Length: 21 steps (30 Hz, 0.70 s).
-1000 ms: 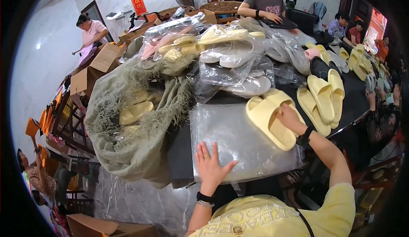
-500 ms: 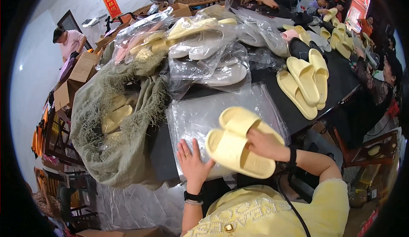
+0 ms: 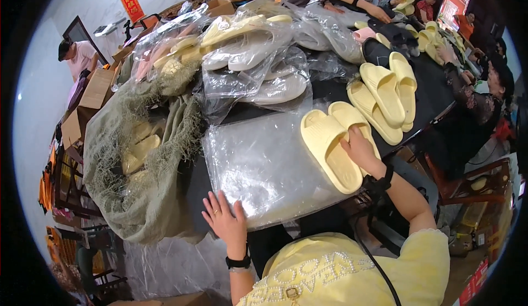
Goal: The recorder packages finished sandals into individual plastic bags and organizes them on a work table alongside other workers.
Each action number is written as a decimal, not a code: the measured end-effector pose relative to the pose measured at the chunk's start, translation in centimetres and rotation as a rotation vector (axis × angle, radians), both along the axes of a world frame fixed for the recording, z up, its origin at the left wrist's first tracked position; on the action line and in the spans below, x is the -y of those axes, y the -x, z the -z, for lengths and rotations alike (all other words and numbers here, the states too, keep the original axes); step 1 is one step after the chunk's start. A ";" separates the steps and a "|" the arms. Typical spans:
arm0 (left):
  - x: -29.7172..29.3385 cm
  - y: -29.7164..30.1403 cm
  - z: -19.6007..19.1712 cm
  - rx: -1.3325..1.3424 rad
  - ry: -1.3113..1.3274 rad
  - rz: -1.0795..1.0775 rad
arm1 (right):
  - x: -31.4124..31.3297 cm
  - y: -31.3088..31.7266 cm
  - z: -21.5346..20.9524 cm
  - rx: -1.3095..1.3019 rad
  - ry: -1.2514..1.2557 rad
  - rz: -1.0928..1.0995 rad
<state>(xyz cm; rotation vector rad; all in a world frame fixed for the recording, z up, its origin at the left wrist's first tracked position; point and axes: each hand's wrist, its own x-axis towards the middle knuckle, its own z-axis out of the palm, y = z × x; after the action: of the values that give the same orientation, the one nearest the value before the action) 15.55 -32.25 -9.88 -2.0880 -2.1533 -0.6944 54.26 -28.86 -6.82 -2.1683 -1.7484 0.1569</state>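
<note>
My right hand (image 3: 360, 149) grips a pair of pale yellow slide sandals (image 3: 324, 141), its fingers closed at the strap of the right-hand one. The pair lies over the right side of a stack of clear plastic bags (image 3: 258, 157) on the dark table. At the stack's lower left corner, my left hand (image 3: 226, 220) rests with fingers stretched out, holding nothing. Behind the held pair, more yellow slide sandals (image 3: 382, 94) lie overlapping on the table.
Bagged white sandals (image 3: 256, 58) are piled at the table's back middle. An open green woven sack (image 3: 126, 196) with yellow sandals inside stands at the left. Cardboard boxes (image 3: 96, 88) are behind it. Other people work around the table, one reaching across its far side.
The yellow sandals in my right hand have moved right and away from me, onto the bags' right side. My left hand has shifted slightly left and nearer me. A far person's arm now reaches right.
</note>
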 end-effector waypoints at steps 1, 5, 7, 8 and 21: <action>0.1 -0.3 -0.2 0.035 -0.001 -0.012 | 0.0 -0.2 0.3 0.005 -0.009 -0.011; -0.4 -2.5 -1.9 0.019 -0.086 0.178 | 0.0 -0.9 0.5 0.016 -0.040 -0.074; -0.9 -4.1 -2.2 0.050 -0.053 0.226 | -0.6 -1.4 -0.1 -0.001 -0.026 -0.076; -1.2 -4.5 -2.3 0.076 -0.011 0.272 | -0.9 -1.7 -0.3 -0.023 -0.002 -0.082; -1.7 -3.5 -0.6 0.061 0.006 0.221 | -9.0 -9.9 -1.3 -0.016 0.028 0.122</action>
<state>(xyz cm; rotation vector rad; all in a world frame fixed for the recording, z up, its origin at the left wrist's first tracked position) 19.04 -30.57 -9.24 -2.3619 -1.9732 -0.7812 64.12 -19.83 -5.49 -2.2799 -1.6096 0.1682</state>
